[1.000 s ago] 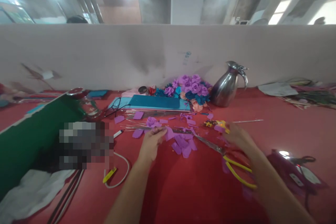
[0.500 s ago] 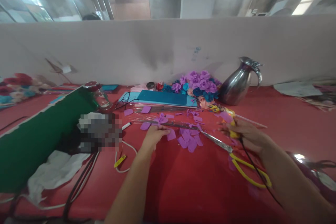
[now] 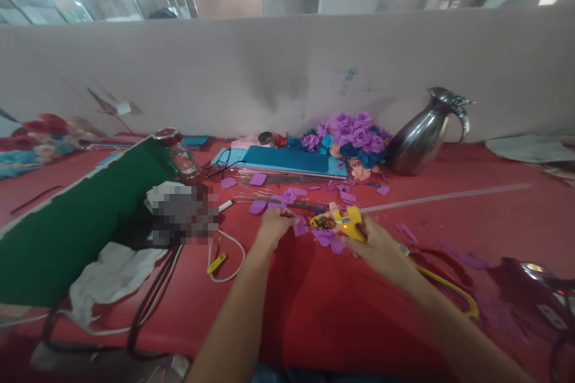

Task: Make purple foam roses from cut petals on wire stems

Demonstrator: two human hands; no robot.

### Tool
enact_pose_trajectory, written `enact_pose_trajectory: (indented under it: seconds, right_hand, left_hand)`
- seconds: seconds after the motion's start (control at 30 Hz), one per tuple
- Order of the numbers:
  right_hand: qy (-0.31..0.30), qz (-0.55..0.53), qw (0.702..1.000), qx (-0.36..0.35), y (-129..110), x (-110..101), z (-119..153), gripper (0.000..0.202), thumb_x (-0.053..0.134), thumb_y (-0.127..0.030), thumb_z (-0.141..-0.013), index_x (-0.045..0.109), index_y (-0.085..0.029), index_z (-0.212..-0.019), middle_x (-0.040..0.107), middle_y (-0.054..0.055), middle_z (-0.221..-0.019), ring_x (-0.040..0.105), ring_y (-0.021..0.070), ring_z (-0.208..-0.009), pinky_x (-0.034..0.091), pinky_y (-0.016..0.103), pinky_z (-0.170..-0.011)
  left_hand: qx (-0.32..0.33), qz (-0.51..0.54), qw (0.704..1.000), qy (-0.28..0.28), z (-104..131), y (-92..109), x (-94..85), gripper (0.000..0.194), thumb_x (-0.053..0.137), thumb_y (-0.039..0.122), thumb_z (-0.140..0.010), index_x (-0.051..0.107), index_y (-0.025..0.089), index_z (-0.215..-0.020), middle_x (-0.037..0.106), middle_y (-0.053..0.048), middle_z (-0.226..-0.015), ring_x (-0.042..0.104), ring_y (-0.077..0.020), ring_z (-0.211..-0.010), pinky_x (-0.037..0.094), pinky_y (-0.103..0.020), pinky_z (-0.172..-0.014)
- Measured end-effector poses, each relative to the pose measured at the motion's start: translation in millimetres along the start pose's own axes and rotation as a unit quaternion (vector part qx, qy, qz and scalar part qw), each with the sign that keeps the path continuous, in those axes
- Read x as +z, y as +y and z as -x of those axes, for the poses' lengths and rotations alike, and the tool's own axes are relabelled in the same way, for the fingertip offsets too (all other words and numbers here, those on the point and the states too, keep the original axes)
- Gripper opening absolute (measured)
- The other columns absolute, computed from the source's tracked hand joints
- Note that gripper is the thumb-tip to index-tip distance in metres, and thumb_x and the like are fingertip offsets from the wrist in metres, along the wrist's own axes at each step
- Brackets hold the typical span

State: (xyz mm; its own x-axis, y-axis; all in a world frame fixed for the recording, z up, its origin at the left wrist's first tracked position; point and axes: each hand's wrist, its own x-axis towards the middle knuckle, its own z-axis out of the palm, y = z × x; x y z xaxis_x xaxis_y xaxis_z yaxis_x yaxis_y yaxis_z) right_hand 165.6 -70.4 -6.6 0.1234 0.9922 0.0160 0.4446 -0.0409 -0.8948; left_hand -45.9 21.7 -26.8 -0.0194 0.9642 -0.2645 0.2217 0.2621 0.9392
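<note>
My left hand [image 3: 275, 228] pinches a purple paper petal [image 3: 300, 227] above the red table. In my right hand [image 3: 381, 246] is a yellow glue gun [image 3: 353, 222], its messy, glue-crusted nozzle end pointing left, close to the petal. Beneath the gun lie several loose purple petals [image 3: 333, 242]. A small purple paper flower [image 3: 288, 195] rests by a bundle of thin wires [image 3: 265, 198] just beyond my left hand. Yellow-handled scissors [image 3: 449, 287] lie partly hidden under my right forearm.
Blue paper sheets [image 3: 287, 159] lie ahead, beside a heap of purple paper roses [image 3: 359, 131]. A steel jug [image 3: 417, 137] stands at the back right. On the left are a glass jar [image 3: 182, 155], a green board [image 3: 72, 221], cables and white tissue [image 3: 112, 275].
My right hand has brought the glue gun leftward, from beyond the scissors to beside the petal. My left hand stays on the petal. The view has shifted slightly.
</note>
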Motion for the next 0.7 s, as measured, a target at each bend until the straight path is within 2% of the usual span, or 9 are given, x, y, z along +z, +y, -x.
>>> enact_pose_trajectory:
  seconds: [0.1, 0.27, 0.5, 0.7]
  right_hand:
    - [-0.020, 0.067, 0.997, -0.038, -2.6, 5.5, 2.4, 0.027, 0.057, -0.023, -0.074, 0.057, -0.020, -0.101, 0.070, 0.005, -0.088, 0.064, 0.0236, -0.079, 0.044, 0.031, -0.067]
    - [-0.056, 0.159, 0.984, -0.061, 1.6, 10.8, 3.7, 0.028, 0.049, -0.020, -0.080, 0.052, -0.021, -0.108, 0.071, 0.007, -0.088, 0.066, 0.0254, -0.080, 0.042, 0.031, -0.066]
    - [-0.076, 0.223, 0.971, -0.045, 4.3, 17.0, 1.3, 0.033, 0.044, -0.038, -0.090, 0.044, -0.018, -0.116, 0.070, 0.013, -0.093, 0.066, 0.0316, -0.094, 0.043, 0.035, -0.070]
    - [-0.090, 0.296, 0.951, -0.032, 0.6, 23.7, 4.4, 0.042, 0.039, -0.041, -0.092, 0.044, -0.012, -0.122, 0.071, 0.015, -0.085, 0.067, 0.0333, -0.090, 0.041, 0.034, -0.066]
  left_hand:
    - [0.006, -0.001, 1.000, 0.002, -0.3, -1.8, 0.5, 0.010, 0.069, 0.009, -0.052, 0.064, 0.017, -0.048, 0.060, 0.000, -0.050, 0.051, -0.0134, -0.055, 0.039, -0.027, -0.060]
    - [0.015, -0.002, 1.000, -0.001, -1.5, -4.4, 0.6, 0.011, 0.068, 0.009, -0.053, 0.063, 0.017, -0.048, 0.061, 0.000, -0.051, 0.053, -0.0135, -0.055, 0.039, -0.027, -0.061]
    - [0.010, -0.016, 1.000, 0.004, -5.2, -8.5, 2.3, 0.014, 0.067, 0.005, -0.054, 0.063, 0.017, -0.048, 0.060, 0.000, -0.051, 0.053, -0.0138, -0.055, 0.039, -0.027, -0.061]
    - [0.009, -0.035, 0.999, 0.005, -6.4, -9.3, 2.4, 0.017, 0.067, 0.004, -0.056, 0.064, 0.018, -0.047, 0.061, -0.001, -0.050, 0.052, -0.0141, -0.053, 0.038, -0.027, -0.058]
